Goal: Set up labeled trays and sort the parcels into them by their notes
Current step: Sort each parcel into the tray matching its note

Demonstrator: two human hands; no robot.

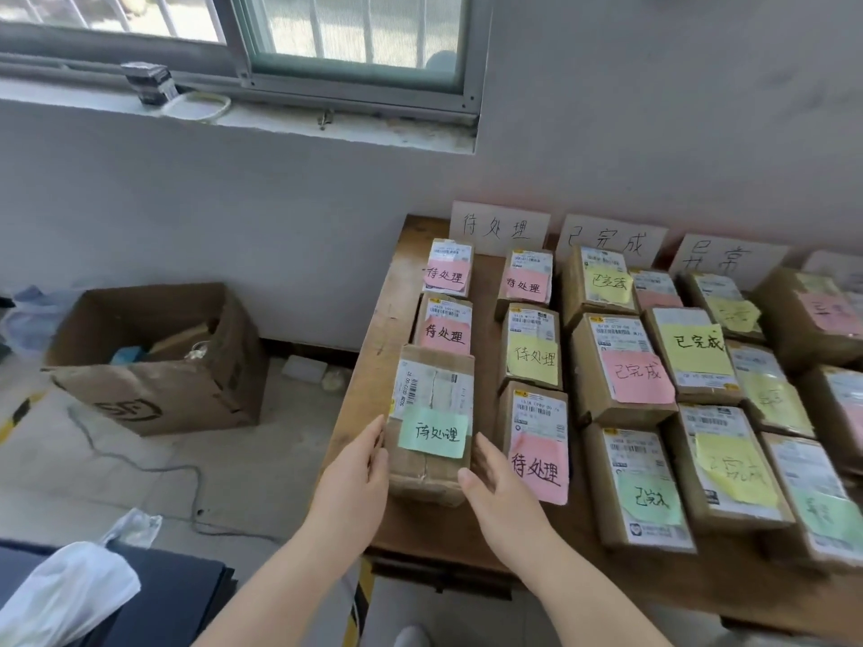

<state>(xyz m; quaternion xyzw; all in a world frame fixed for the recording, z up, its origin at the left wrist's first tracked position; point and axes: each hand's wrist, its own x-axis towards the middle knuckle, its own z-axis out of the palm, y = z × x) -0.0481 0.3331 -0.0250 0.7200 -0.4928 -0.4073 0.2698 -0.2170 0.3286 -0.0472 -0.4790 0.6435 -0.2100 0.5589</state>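
Left hand (369, 455) and right hand (496, 481), flat-fingered, sandwich the parcel (432, 403) (seven o'clock corner of the table (376, 347)); shoved toward nine, it might fall.

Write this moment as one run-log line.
parcel: green note, on table | left hand: flat on its left side | right hand: open at its right side

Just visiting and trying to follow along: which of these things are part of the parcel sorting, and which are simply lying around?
Part of the job: the green-note parcel between left hand and right hand, other noted parcels, standing label cards.

Lying about: open cardboard box, cable, plastic bag, black box on the windowsill.
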